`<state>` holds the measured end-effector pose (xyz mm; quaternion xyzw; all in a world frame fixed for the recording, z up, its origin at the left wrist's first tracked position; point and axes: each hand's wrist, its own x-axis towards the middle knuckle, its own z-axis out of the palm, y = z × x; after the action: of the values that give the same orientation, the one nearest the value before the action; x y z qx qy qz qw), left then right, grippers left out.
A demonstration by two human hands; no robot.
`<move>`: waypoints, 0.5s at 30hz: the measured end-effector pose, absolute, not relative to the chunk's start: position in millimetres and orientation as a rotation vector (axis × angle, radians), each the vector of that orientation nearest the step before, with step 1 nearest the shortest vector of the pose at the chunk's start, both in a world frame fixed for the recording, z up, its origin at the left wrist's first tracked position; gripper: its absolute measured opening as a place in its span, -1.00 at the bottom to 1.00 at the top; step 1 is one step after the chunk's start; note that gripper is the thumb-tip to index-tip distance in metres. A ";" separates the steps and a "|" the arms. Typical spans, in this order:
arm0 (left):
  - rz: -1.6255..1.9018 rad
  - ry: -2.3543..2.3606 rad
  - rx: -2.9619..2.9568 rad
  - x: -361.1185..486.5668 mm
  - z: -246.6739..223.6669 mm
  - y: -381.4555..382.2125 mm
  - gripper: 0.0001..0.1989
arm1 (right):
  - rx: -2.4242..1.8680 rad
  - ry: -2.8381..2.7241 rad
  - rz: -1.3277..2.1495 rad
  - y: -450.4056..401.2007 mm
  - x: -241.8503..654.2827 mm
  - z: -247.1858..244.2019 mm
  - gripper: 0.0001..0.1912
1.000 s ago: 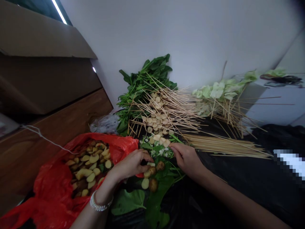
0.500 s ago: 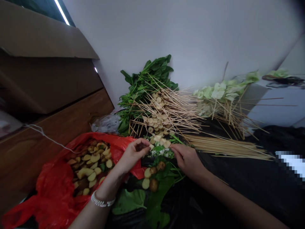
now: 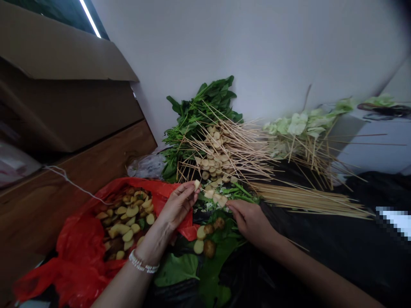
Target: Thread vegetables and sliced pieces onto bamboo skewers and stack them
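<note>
1. The left hand (image 3: 178, 205) is raised just above the right rim of the red plastic bag (image 3: 73, 252), with its fingertips pressed together on a small pale potato piece (image 3: 197, 184).
2. A beaded bracelet (image 3: 143, 265) sits on the left wrist.
3. The right hand (image 3: 248, 220) lies on the black sheet (image 3: 321, 244) near its middle. Its thumb and forefinger are pinched at the end of a skewer that already carries a few pale potato slices (image 3: 215, 196); the stick itself is mostly hidden by the hand.
4. The potato piece in the left hand hovers just beside the far end of those threaded slices, close but apart from them.
5. The red plastic bag lies open at the left edge of the sheet, holding many cut potato chunks (image 3: 126, 218), some yellow, some with brown skin.
6. Between the two hands, a few loose potato pieces (image 3: 205, 239) rest on large green leaves (image 3: 205, 273) at the near edge of the sheet.
7. Beyond the hands lies a heap of finished potato skewers (image 3: 221, 154), resting against a bunch of dark leafy greens (image 3: 199, 115) by the wall.
8. To the right of that heap, a bundle of bare bamboo sticks (image 3: 308, 200) lies across the sheet.
9. Farther back at the right are skewers of pale cabbage pieces (image 3: 298, 126).
10. A cardboard box (image 3: 64, 85) stands on a wooden ledge (image 3: 80, 179) at the left.
</note>
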<state>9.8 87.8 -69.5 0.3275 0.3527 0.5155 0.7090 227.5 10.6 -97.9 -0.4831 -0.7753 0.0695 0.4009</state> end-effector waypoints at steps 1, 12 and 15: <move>1.152 0.787 0.725 10.1 -69.6 87.6 -0.81 | -1.224 -1.960 0.174 10.6 227.3 -98.0 -0.73; 1.209 0.835 0.820 12.3 -74.1 87.1 -0.62 | -1.236 -1.959 0.203 10.5 225.8 -101.4 -0.72; 1.248 0.874 0.978 12.3 -78.4 87.2 -0.67 | -1.251 -1.956 0.217 10.2 225.0 -102.9 -0.72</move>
<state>12.3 87.2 -78.4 0.4251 0.3796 0.5421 0.6175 225.0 10.2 -102.9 -0.4930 -0.7710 0.0856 0.3940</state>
